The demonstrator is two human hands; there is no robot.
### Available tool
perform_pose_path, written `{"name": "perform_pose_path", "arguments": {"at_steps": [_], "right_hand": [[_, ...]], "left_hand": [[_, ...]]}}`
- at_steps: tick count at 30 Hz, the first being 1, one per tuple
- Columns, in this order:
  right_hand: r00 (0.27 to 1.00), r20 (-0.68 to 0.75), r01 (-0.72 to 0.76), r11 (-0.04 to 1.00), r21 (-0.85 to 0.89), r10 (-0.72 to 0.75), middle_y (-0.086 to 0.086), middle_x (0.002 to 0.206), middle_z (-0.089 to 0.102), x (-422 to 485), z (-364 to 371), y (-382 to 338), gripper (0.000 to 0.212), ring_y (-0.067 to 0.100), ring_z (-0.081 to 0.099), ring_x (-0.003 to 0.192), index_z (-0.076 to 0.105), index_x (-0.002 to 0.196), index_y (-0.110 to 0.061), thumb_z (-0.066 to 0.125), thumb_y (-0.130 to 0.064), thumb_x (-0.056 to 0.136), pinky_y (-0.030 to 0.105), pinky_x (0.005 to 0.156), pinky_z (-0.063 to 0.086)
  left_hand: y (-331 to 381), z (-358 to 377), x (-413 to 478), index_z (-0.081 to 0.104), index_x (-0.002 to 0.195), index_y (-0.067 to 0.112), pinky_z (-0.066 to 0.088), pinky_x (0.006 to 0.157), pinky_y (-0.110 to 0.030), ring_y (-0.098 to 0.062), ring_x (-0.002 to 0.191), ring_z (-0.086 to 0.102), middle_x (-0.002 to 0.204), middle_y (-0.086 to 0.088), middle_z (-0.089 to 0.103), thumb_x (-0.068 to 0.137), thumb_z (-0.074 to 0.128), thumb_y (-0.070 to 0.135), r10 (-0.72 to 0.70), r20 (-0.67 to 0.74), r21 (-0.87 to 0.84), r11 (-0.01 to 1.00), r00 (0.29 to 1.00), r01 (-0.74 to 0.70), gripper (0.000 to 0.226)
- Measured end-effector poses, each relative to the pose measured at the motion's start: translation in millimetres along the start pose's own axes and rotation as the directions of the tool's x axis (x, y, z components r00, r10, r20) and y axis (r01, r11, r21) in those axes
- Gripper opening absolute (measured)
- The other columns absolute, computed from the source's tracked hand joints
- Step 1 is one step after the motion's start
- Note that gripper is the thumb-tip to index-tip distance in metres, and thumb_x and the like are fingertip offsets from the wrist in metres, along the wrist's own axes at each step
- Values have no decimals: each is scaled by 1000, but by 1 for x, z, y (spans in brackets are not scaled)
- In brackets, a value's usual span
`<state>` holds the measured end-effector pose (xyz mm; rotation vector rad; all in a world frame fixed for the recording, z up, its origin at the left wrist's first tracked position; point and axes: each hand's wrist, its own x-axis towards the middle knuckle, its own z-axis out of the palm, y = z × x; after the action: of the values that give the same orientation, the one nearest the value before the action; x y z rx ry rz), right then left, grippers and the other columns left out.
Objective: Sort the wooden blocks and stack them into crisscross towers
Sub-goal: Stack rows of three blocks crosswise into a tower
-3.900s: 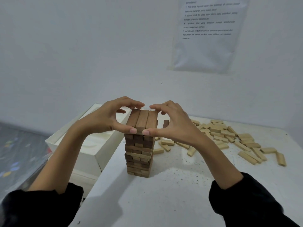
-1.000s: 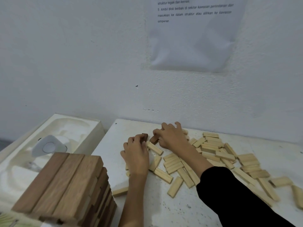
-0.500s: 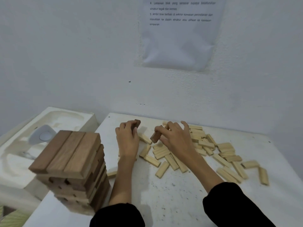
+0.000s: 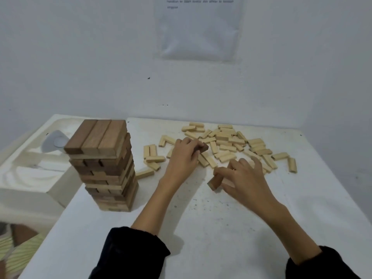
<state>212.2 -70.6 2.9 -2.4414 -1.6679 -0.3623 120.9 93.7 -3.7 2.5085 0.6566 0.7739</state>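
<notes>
Risk: your left hand (image 4: pixel 182 158) grips a dark block (image 4: pixel 203 148), your right hand (image 4: pixel 244 179) a brown block (image 4: pixel 214 182). Careless placing could topple the tower (image 4: pixel 104 164).

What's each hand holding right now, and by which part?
The left hand grips a dark block by one end; the right hand holds a brown block by its upper end, lower end free.

White table (image 4: pixel 221 228) bears tower (image 4: pixel 104 158), loose blocks (image 4: pixel 227 141)

Tower (image 4: pixel 104 166) blocks left; loose blocks (image 4: pixel 227 141) crowd rear.
</notes>
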Motion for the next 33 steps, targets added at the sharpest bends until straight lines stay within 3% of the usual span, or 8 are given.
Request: {"name": "perform_pose_path", "arguments": {"at_steps": [5,8,10,17,20,26,30,33], "right_hand": [[999,34,-33,998,45,31,-2,79,61,-23,5,-16,35,22,62,78,70,92,-36,83,-27,61,58,89,40],[990,125,-76,994,80,66,-5,110,57,-24,1,-17,36,17,50,111,53,123,-41,59,-38,87,48,109,18],[981,171,-118,980,161,90,-11,112,55,-25,1,-13,44,11,44,116,44,130,-42,56,-42,88,41,111,12],[960,225,-263,810,525,166,-15,89,58,-37,4,13,38,0,51,83,57,92,-43,82,-41,63,32,87,39],[958,228,-281,735,618,174,-12,85,58,-41,7,24,33,3,52,82,62,82,-49,85,-36,61,35,82,43],[983,129,-185,649,738,134,-8,89,55,-37,22,18,45,4,50,86,64,79,-54,87,-20,60,16,71,38],[990,50,-119,589,799,132,-6,97,55,-35,28,13,47,4,55,93,67,89,-35,89,-14,53,12,74,46],[988,82,-145,598,788,132,-11,108,53,-37,30,21,63,2,50,102,60,105,-41,90,-19,55,10,81,43]], "left_hand": [[4,-6,-38,60,118,14,28,81,-19,-21,105,43,115,-4,58,93,52,9,102,167,-3,995,981,-103,27],[1,-7,-57,56,122,16,27,79,-16,-15,103,41,118,-1,56,94,52,13,107,235,4,994,966,-111,28],[-1,-7,-65,55,124,18,28,79,-14,-9,101,40,117,2,55,95,51,16,82,242,-12,997,967,-82,29],[3,-4,-76,46,132,26,34,84,-6,-5,111,43,117,14,46,80,70,45,-21,298,-202,976,954,84,60],[10,1,-82,43,132,33,32,85,-6,2,111,39,120,20,41,76,75,37,-46,298,-224,968,953,116,65],[2,-4,-63,46,133,29,41,92,-14,1,112,48,125,13,52,83,69,15,40,415,-319,942,909,104,56],[-6,-8,-53,44,133,30,42,95,-14,-1,118,49,127,4,54,81,72,6,111,475,-403,909,873,104,64],[-12,-8,-51,41,136,30,39,98,-13,-5,123,46,132,4,51,81,72,9,117,488,-393,914,865,99,66]]}}
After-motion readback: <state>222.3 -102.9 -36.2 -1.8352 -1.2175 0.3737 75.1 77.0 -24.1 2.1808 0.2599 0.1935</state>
